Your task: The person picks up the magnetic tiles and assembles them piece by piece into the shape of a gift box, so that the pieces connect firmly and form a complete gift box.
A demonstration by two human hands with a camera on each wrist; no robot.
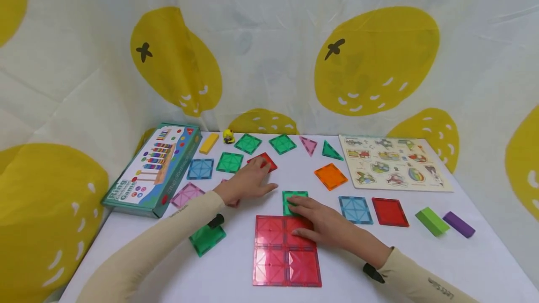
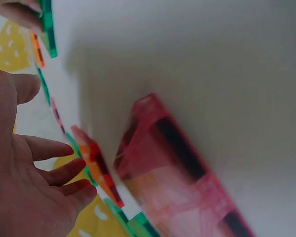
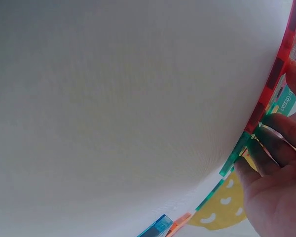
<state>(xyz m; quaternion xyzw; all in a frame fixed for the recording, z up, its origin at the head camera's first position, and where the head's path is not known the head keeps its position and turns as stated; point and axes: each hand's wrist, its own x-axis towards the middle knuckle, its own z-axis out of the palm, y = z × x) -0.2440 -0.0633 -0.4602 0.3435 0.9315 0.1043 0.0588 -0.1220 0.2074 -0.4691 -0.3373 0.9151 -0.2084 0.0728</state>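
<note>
My left hand reaches over a red square tile at the back, its fingertips at the tile. In the left wrist view the left hand's fingers are spread and fairly straight beside that red tile. My right hand lies low with its fingers on a small green square tile, its thumb over the large red square panel. The green tile meets the panel's far edge. From the right wrist, the fingers rest along the green tile and red panel.
A boxed ring game stands at left. Loose green, blue and pink tiles surround the left arm. An orange tile, a blue tile, a red tile, coloured blocks and a picture puzzle board are at right.
</note>
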